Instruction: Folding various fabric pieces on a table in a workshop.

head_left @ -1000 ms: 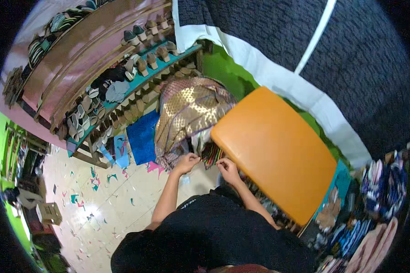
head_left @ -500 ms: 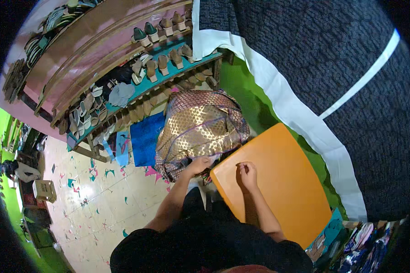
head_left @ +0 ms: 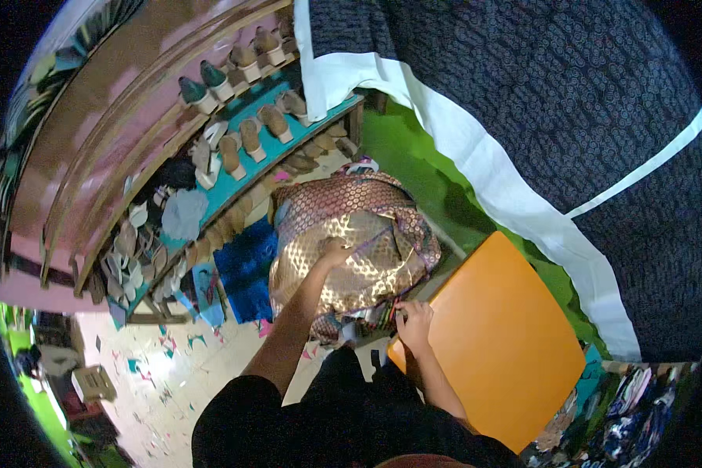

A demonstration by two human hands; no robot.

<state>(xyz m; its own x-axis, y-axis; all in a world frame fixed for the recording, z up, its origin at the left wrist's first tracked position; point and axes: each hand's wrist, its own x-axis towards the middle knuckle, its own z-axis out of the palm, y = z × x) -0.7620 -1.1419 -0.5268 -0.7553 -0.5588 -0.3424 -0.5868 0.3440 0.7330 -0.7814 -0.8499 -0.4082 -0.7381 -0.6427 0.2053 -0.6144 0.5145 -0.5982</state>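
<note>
A large bundle of gold and maroon brocade cloth (head_left: 382,207) lies heaped in front of me, with a purple line across it. My left hand (head_left: 335,253) reaches over the heap, its fingers closed on the gold part beside that line. My right hand (head_left: 415,321) is at the near right edge of the bundle, by the corner of the orange tabletop (head_left: 499,335). Its fingers are pinched together; whatever they hold is too small to make out. Folds and my fingers hide the exact grip of both hands.
A shoe rack (head_left: 246,171) with turquoise shelves of heeled shoes runs along the left. Blue fabric (head_left: 246,269) lies between rack and bundle. Coloured scraps litter the tiled floor (head_left: 203,366). At right hang a dark patterned cloth (head_left: 538,93) with a white border and several bunched fabrics (head_left: 632,413).
My left hand has moved forward from the bundle's near edge onto its gold top. My right hand has come off the tabletop's middle toward the bundle's edge. The view has shifted.
</note>
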